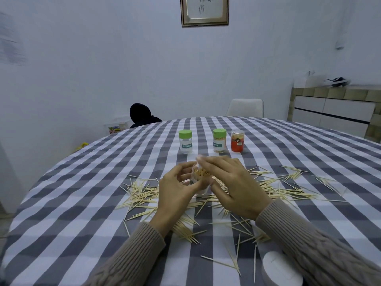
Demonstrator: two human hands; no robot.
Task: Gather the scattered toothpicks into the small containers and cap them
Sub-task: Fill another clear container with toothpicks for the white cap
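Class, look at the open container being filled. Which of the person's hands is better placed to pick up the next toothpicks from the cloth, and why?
Probably the right hand. The left hand is wrapped around the open container, steadying it, while the right one hovers at its mouth with fingers free and scattered toothpicks lying just beside it.

Home dining room: round table [82, 203] under grey-and-white checked cloth, white chair [245, 107] at far side, framed picture [204, 11] on plain wall, low sideboard [334, 112] with drawers.

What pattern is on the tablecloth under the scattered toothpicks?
A grey-and-white check; the tablecloth shows best in the head view.
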